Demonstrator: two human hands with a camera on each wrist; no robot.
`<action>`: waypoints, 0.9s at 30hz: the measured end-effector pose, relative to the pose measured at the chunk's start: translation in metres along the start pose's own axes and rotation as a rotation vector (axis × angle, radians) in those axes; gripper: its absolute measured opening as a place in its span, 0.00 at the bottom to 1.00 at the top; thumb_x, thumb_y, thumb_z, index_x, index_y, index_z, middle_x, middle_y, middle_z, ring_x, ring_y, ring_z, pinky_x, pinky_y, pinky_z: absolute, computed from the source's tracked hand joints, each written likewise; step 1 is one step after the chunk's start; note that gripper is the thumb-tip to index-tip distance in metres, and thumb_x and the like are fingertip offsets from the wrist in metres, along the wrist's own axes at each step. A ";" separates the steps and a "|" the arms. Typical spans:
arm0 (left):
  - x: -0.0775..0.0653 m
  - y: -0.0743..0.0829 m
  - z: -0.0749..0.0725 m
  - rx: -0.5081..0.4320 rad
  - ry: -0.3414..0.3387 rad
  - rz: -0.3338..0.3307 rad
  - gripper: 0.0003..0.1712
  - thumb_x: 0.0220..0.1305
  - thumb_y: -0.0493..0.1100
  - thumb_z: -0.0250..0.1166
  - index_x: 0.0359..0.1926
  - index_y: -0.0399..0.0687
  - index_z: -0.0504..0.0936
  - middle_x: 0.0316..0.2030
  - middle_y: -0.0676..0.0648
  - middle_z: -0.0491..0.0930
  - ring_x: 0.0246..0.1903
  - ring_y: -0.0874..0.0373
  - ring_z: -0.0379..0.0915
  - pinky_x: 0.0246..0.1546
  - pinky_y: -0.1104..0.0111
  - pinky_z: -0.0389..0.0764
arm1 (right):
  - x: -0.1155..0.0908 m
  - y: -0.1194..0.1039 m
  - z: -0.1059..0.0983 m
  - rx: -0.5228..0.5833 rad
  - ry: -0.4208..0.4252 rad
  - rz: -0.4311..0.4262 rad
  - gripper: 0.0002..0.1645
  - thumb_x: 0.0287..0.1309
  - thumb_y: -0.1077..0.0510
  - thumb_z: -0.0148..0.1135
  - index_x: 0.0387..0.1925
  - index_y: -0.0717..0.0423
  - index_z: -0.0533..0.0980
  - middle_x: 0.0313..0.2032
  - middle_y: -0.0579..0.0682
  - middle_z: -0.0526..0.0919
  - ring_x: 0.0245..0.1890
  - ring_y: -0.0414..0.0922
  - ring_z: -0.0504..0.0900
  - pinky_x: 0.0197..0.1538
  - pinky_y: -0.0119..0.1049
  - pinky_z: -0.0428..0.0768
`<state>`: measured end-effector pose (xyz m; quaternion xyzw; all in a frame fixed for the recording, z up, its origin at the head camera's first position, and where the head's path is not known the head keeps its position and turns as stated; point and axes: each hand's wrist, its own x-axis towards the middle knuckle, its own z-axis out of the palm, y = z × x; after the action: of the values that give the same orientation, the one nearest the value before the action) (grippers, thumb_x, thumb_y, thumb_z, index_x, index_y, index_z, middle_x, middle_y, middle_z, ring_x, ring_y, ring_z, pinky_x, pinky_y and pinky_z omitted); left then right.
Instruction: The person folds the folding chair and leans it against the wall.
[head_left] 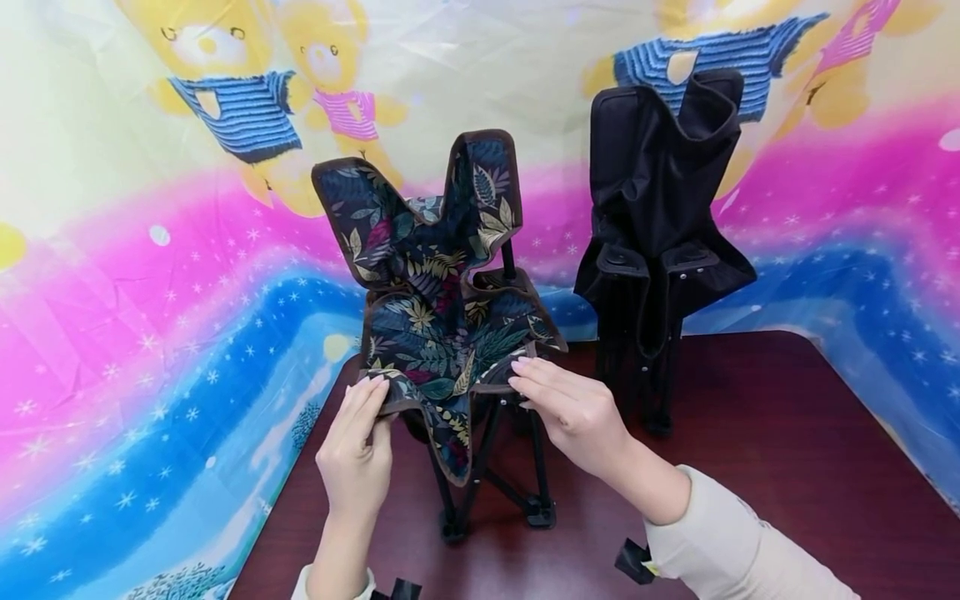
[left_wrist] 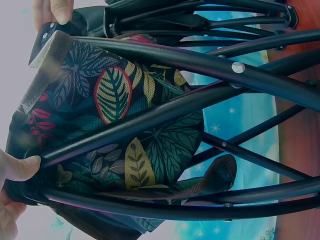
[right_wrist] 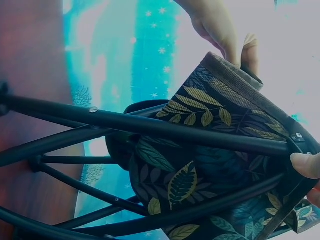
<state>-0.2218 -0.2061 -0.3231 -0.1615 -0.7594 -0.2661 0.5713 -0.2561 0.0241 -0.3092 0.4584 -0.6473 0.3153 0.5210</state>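
Note:
A small folding camp chair (head_left: 431, 321) in dark fabric with a colourful leaf print stands partly unfolded on the table, its seat front sagging into a point. My left hand (head_left: 354, 462) pinches the front left corner of the seat, thumb below and fingers on top. At the front right corner, my right hand (head_left: 581, 417) grips the seat the same way. The left wrist view shows the left thumb (left_wrist: 25, 167) against the corner by a black leg tube (left_wrist: 130, 125). In the right wrist view, the right thumb (right_wrist: 306, 165) presses beside a riveted corner bracket (right_wrist: 298, 142).
A black folding chair (head_left: 652, 183), more tightly folded, stands at the back right of the reddish-brown table (head_left: 772, 467). Behind both chairs hangs a cloth backdrop (head_left: 555, 50) printed with teddy bears. The patterned chair's crossed legs end in black feet (head_left: 540, 512) on the tabletop.

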 end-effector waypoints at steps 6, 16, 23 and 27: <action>0.002 0.002 0.003 -0.025 0.000 0.018 0.21 0.37 0.22 0.65 0.39 0.35 0.81 0.38 0.43 0.79 0.41 0.46 0.73 0.51 0.64 0.66 | 0.002 0.000 0.000 -0.002 0.003 -0.003 0.14 0.58 0.60 0.51 0.32 0.65 0.79 0.36 0.58 0.80 0.37 0.50 0.79 0.42 0.36 0.75; 0.004 0.006 0.006 -0.026 -0.013 0.023 0.20 0.38 0.23 0.64 0.38 0.36 0.81 0.39 0.44 0.79 0.42 0.46 0.73 0.50 0.62 0.67 | 0.004 -0.001 -0.001 -0.008 -0.007 0.019 0.14 0.58 0.59 0.51 0.33 0.65 0.79 0.37 0.58 0.80 0.38 0.50 0.79 0.42 0.36 0.75; 0.006 0.011 0.010 -0.036 -0.004 0.028 0.20 0.38 0.22 0.64 0.38 0.36 0.81 0.38 0.44 0.79 0.42 0.48 0.73 0.48 0.61 0.68 | 0.004 -0.003 -0.001 -0.014 0.003 0.022 0.15 0.58 0.60 0.50 0.33 0.66 0.79 0.37 0.58 0.80 0.38 0.50 0.79 0.42 0.36 0.75; 0.006 0.013 0.011 -0.034 -0.005 0.026 0.19 0.39 0.22 0.63 0.38 0.36 0.81 0.38 0.44 0.79 0.42 0.49 0.73 0.47 0.60 0.69 | 0.005 -0.003 0.000 -0.014 0.010 0.021 0.15 0.58 0.60 0.49 0.33 0.66 0.79 0.37 0.58 0.80 0.38 0.50 0.79 0.42 0.36 0.75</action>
<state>-0.2254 -0.1891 -0.3166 -0.1819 -0.7538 -0.2712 0.5702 -0.2536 0.0216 -0.3045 0.4464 -0.6518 0.3184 0.5240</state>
